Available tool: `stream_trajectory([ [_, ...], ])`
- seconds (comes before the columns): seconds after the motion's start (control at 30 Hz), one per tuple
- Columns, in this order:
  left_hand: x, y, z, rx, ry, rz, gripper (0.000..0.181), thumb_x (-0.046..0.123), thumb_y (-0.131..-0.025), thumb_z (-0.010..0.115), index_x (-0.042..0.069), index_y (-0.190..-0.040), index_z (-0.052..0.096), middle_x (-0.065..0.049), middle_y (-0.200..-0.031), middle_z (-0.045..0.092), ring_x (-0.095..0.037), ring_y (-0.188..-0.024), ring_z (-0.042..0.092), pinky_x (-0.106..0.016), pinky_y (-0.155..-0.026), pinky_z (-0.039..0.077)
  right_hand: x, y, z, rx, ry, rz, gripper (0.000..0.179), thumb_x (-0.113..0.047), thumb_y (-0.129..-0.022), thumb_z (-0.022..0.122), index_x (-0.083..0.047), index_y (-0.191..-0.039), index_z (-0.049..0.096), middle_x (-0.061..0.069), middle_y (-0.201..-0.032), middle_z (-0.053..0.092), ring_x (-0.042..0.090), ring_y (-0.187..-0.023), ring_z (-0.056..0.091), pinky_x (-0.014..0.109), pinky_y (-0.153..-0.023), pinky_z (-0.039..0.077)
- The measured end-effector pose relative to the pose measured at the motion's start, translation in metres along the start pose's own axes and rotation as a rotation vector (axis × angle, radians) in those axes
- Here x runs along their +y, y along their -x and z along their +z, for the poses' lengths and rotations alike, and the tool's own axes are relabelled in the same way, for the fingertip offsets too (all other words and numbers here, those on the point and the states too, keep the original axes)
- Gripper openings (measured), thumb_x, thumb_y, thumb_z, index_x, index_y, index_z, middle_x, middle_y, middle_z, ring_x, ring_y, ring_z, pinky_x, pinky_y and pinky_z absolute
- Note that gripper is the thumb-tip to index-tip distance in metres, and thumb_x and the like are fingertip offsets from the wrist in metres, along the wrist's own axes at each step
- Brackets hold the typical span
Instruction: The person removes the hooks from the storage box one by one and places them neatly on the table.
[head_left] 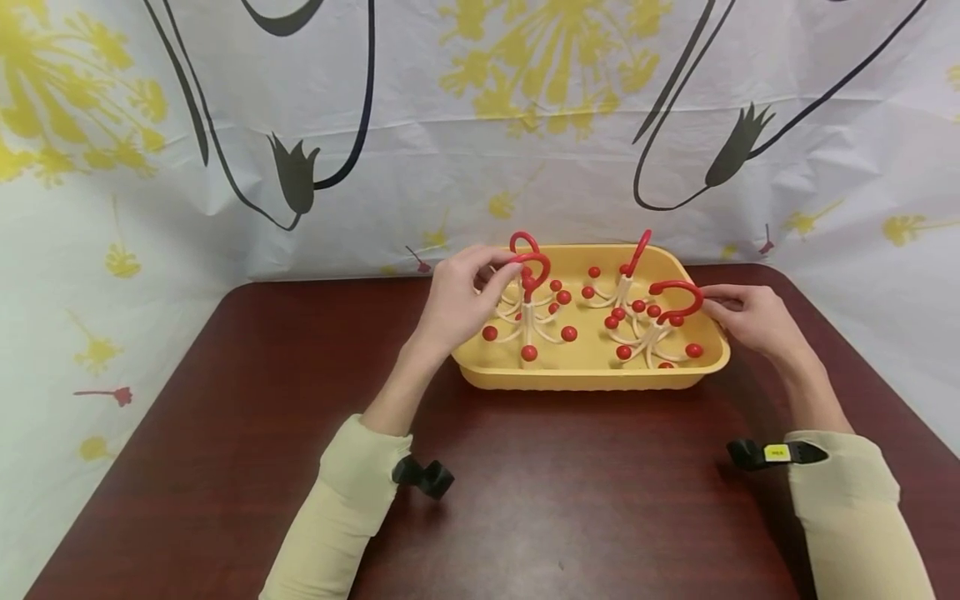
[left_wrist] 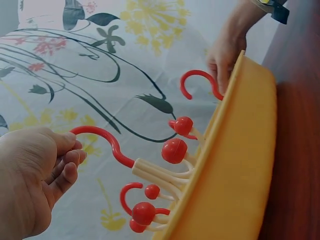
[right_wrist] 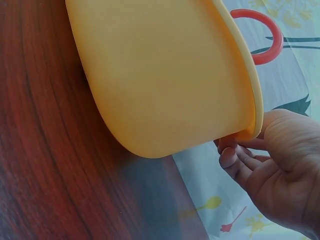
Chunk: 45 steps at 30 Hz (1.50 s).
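A yellow plastic tub [head_left: 585,381] stands at the back of the table with several hook hangers in it, each with a red hook, a cream stem and curved cream arms tipped with red balls. My left hand [head_left: 467,292] pinches the hook end of the front-left hook hanger [head_left: 528,315] between thumb and fingertips; its arms are down inside the tub. At the tub's right end, my right hand [head_left: 753,321] grips the rim, as the right wrist view [right_wrist: 290,165] also shows. Beside those fingers leans the front-right hook hanger [head_left: 678,287].
Two more hook hangers stand farther back in the tub, one at the left [head_left: 522,240] and one at the right [head_left: 637,254]. Behind the dark red-brown table [head_left: 555,500] hangs a white flower-patterned sheet [head_left: 450,125]. Both wrists wear black camera straps.
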<state>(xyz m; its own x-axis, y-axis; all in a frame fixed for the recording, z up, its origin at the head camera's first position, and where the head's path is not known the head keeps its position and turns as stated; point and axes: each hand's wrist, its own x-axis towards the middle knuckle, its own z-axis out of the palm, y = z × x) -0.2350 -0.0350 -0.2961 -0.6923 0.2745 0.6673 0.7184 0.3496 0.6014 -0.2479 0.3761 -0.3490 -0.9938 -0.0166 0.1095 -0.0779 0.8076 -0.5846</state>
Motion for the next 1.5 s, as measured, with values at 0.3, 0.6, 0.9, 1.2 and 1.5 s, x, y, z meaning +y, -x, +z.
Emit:
stream_trajectory([
  [0.3, -0.001, 0.0, -0.019, 0.052, -0.041, -0.043, 0.02, 0.016, -0.096, 0.071, 0.003, -0.109, 0.076, -0.007, -0.094, 0.071, -0.014, -0.068, 0.06, -0.028, -0.064, 0.054, 0.001, 0.0, 0.0, 0.0, -0.001, 0.004, 0.047, -0.033, -0.102, 0.06, 0.007, -0.127, 0.063, 0.028, -0.107, 0.069, 0.024, -0.077, 0.062, 0.024, -0.059, 0.052],
  [0.6, -0.008, 0.002, -0.037, 0.11, -0.087, -0.088, 0.018, 0.013, -0.095, 0.072, 0.001, -0.108, 0.076, -0.009, -0.094, 0.069, -0.017, -0.069, 0.061, -0.029, -0.063, 0.054, -0.001, 0.0, 0.0, -0.008, -0.007, 0.023, 0.051, -0.037, -0.102, 0.058, 0.007, -0.129, 0.063, 0.031, -0.114, 0.067, 0.026, -0.081, 0.062, 0.025, -0.063, 0.055],
  [0.9, -0.021, 0.004, -0.056, 0.183, -0.106, -0.072, 0.018, 0.014, -0.094, 0.074, 0.0, -0.105, 0.076, -0.01, -0.09, 0.069, -0.017, -0.065, 0.062, -0.025, -0.062, 0.053, 0.0, 0.001, 0.0, -0.014, -0.014, 0.03, 0.051, -0.037, -0.103, 0.057, 0.007, -0.13, 0.062, 0.032, -0.117, 0.065, 0.027, -0.083, 0.063, 0.026, -0.065, 0.056],
  [1.2, -0.031, 0.005, -0.076, 0.265, -0.136, -0.065, 0.016, 0.011, -0.093, 0.074, -0.002, -0.102, 0.076, -0.013, -0.09, 0.071, -0.019, -0.065, 0.064, -0.016, -0.062, 0.05, 0.0, 0.001, 0.001, -0.011, -0.011, 0.028, 0.05, -0.036, -0.103, 0.058, 0.006, -0.129, 0.062, 0.03, -0.114, 0.066, 0.025, -0.081, 0.062, 0.024, -0.063, 0.054],
  [1.5, -0.045, 0.008, -0.09, 0.307, -0.211, -0.084, 0.015, 0.009, -0.092, 0.075, -0.003, -0.101, 0.076, -0.013, -0.09, 0.072, -0.019, -0.064, 0.062, -0.012, -0.062, 0.046, 0.0, 0.001, 0.0, -0.008, -0.01, 0.024, 0.05, -0.036, -0.103, 0.058, 0.006, -0.129, 0.063, 0.029, -0.113, 0.067, 0.023, -0.079, 0.062, 0.026, -0.062, 0.054],
])
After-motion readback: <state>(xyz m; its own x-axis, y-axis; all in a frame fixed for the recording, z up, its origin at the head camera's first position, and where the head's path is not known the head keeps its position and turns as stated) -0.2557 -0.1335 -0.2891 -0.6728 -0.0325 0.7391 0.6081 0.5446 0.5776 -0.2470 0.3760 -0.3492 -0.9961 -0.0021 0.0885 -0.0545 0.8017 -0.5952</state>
